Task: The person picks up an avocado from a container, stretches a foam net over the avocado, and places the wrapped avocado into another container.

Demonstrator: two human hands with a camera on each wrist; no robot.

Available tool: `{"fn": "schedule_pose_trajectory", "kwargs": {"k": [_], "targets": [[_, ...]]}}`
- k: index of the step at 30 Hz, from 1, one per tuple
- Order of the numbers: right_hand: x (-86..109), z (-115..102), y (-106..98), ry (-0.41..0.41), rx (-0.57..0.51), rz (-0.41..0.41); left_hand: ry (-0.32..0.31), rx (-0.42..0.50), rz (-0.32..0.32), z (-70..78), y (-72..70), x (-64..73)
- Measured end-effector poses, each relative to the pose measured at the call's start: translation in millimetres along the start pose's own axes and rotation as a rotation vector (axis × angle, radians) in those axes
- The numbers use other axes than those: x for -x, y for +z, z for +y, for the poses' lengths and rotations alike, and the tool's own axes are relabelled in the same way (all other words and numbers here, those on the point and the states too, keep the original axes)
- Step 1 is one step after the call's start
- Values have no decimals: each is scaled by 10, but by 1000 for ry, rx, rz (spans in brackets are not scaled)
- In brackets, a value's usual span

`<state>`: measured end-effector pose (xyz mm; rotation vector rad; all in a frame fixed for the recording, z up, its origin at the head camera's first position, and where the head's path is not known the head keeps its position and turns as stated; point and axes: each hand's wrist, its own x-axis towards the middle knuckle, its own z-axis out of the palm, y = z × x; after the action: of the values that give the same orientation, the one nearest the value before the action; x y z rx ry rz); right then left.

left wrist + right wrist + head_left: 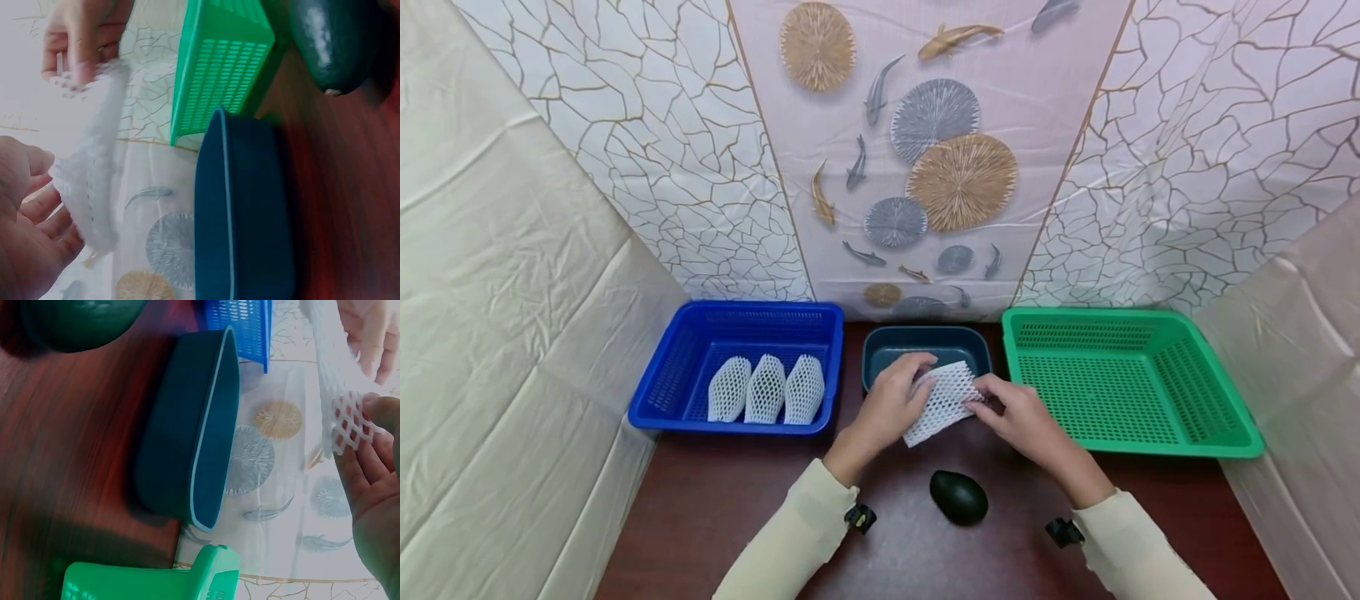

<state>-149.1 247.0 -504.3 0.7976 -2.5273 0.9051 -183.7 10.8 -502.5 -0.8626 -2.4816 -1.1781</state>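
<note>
A white foam fruit net [943, 402] is held up over the front of the dark teal tray, flattened and tilted. My right hand [1018, 417] pinches its right end between thumb and fingers; the right wrist view shows the open mesh [351, 424] there. At the other end, my left hand [891, 404] holds the net with bent fingers behind it and the thumb in front. Below the hands, a dark green avocado [958, 497] lies on the table, touched by neither hand.
Three netted pieces [765, 389] stand side by side in a blue basket [658, 421] at the left. The teal tray [872, 337] sits at the middle back. On the right is a green basket [1157, 446]. Patterned cloth [955, 50] hangs behind the brown table [737, 492].
</note>
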Motion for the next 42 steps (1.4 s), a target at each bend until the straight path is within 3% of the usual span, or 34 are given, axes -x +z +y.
{"fn": "schedule_pose_trajectory", "kwargs": {"k": [7,13,19,26,35,42], "targets": [[-40,-46,-15,3,4,57,124,-161,23,42,57,86],[-57,-79,-29,-35,12,69,178,-121,54,79,84,97],[-77,-23,-114,-117,43,96,174,-16,75,102,69,77],[-61,-38,-114,-28,42,-9,154,71,107,80,93,74],[53,-5,-48,67,82,-87,83,135,236,34,24,65],[110,42,-14,87,104,-146,61,144,243,15,-33,61]]}}
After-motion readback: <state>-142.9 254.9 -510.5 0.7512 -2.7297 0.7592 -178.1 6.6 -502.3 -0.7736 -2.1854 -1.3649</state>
